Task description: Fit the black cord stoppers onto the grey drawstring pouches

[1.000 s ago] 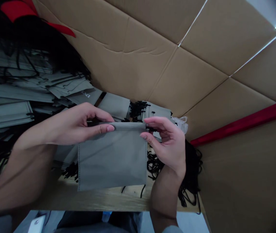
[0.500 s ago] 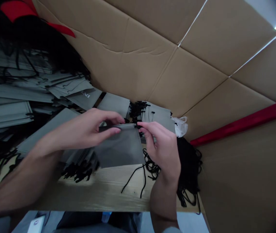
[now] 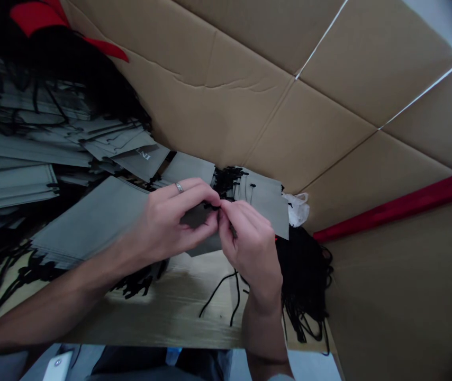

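Note:
Both hands meet over the middle of the wooden table (image 3: 162,317). My left hand (image 3: 172,222), a ring on one finger, is closed on a small grey fabric pouch (image 3: 204,243) that is mostly hidden under the fingers. My right hand (image 3: 245,238) pinches a black drawstring (image 3: 212,206) at the pouch's top edge, fingertips touching those of the left hand. Loose black cords (image 3: 226,293) trail on the table below the hands.
Stacks of grey pouches (image 3: 31,159) fill the left side, and more pouches (image 3: 263,198) lie behind the hands. A heap of black cords (image 3: 305,275) sits at the right. Brown cardboard walls (image 3: 289,106) and a red strip (image 3: 400,203) close in the back and right.
The pouch, held stretched and hanging flat a second ago, has been gathered toward the table. Both hands have drawn together until the fingertips meet at its top edge.

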Demonstrator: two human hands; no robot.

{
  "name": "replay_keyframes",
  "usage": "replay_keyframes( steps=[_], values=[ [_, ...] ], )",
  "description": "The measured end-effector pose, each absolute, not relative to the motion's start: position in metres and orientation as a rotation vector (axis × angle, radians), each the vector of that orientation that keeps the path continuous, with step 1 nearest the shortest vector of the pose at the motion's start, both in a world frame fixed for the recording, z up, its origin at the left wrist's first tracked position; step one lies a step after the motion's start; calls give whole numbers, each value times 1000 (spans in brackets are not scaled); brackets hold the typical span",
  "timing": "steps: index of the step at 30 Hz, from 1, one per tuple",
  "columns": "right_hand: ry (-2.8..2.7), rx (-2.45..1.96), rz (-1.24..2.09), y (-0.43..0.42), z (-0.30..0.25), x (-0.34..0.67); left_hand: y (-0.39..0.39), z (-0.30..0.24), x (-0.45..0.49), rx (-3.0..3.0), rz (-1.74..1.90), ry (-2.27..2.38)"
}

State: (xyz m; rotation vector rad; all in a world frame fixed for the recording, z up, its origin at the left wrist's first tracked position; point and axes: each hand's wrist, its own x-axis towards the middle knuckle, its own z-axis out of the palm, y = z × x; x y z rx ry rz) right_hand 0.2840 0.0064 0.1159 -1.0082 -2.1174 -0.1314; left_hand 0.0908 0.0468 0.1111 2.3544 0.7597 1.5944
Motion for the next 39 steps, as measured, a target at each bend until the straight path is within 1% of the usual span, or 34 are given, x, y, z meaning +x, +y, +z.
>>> replay_keyframes(
  steps=[3,9,12,15,19,26,29,35,39],
  values=[
    [-2114,-960,-152,8,113,283,46,113,90,2267,1611,757],
    [-2064,-891,-295,19,99,271,49,119,88,1862,1418,817],
    [-2000,-885,-365,24,92,262,52,120,89,1810,1393,859],
    [-1965,-924,-355,25,89,255,52,119,90,1780,1392,903],
    [-1948,-943,-234,23,96,256,51,120,86,1764,1407,880],
    [-1856,-998,258,12,122,286,54,131,71,1713,1228,715],
    [-1813,-960,404,10,124,291,51,133,71,1703,1193,706],
    [-1779,-948,322,15,119,288,48,133,74,1747,1120,693],
    [-1780,-1011,419,15,121,290,50,130,71,1938,929,735]
  ],
)
